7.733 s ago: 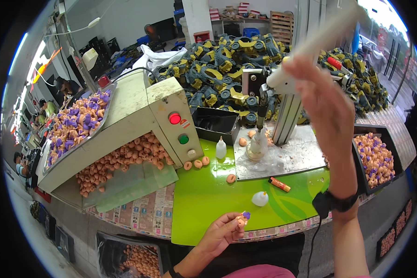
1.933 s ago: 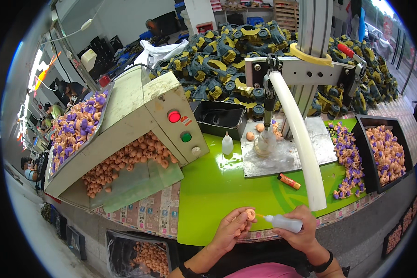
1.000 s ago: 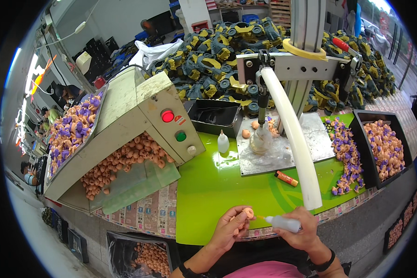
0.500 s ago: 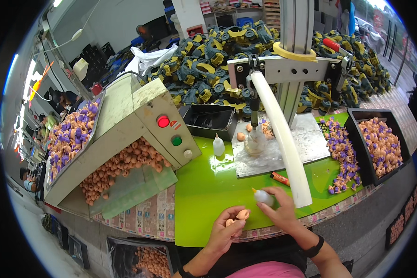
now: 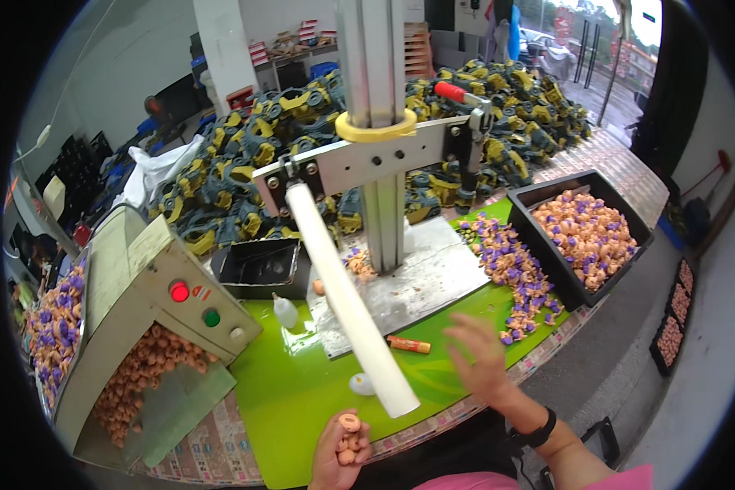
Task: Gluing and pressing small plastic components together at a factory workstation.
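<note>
On a green mat (image 5: 290, 408) stands the squeeze bottle (image 5: 359, 384), just released, leaving the right hand (image 5: 478, 359) empty, fingers spread, near purple-and-peach figurines (image 5: 514, 269); the left hand (image 5: 331, 457) clasps peach doll heads (image 5: 349, 423).

Right hand (image 5: 483, 366) bare, black wristband (image 5: 541, 430); pink top (image 5: 469, 482), probably short-sleeved.
</note>
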Tool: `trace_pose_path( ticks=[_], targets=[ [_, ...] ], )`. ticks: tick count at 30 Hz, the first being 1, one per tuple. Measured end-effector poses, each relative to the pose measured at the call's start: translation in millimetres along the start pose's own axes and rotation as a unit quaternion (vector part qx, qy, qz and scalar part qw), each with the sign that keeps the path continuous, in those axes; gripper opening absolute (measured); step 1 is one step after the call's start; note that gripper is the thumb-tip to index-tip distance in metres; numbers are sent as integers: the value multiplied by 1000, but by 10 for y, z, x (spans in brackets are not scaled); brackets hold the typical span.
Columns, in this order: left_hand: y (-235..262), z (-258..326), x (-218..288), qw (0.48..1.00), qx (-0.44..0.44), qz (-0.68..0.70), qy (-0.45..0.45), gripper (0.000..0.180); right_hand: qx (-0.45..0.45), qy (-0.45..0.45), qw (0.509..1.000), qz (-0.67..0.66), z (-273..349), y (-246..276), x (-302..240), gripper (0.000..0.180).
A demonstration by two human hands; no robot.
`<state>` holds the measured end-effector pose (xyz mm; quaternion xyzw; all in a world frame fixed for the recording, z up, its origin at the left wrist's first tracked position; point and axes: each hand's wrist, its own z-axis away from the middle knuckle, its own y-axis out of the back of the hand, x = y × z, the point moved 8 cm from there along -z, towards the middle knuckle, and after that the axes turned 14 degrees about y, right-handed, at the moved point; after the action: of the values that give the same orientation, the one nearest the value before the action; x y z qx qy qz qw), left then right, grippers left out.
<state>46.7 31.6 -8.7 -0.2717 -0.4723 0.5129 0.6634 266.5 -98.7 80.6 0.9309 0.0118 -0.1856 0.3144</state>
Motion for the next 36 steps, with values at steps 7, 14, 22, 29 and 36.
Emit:
trace_pose_path(
  ticks=[7, 14, 22, 29, 36],
  targets=[
    [48, -118, -194, 998, 31, -29, 45, 25, -74, -161, 958, 225, 219, 836, 1134, 23],
    [-36, -53, -209, 998, 21, -45, 39, 24, -196, -307, 911, 195, 538, 955, 980, 49],
    [-133, -140, -293, 996, 21, -58, 63, 23, -122, -234, 963, -43, 552, 299, 924, 57],
    [-146, -93, -312, 997, 25, -54, 55, 27, -42, -231, 962, -140, 474, 118, 907, 45],
    [-169, -114, -324, 997, 13, -58, 58, 28, -13, -225, 973, -55, 421, 298, 895, 21]
  ],
)
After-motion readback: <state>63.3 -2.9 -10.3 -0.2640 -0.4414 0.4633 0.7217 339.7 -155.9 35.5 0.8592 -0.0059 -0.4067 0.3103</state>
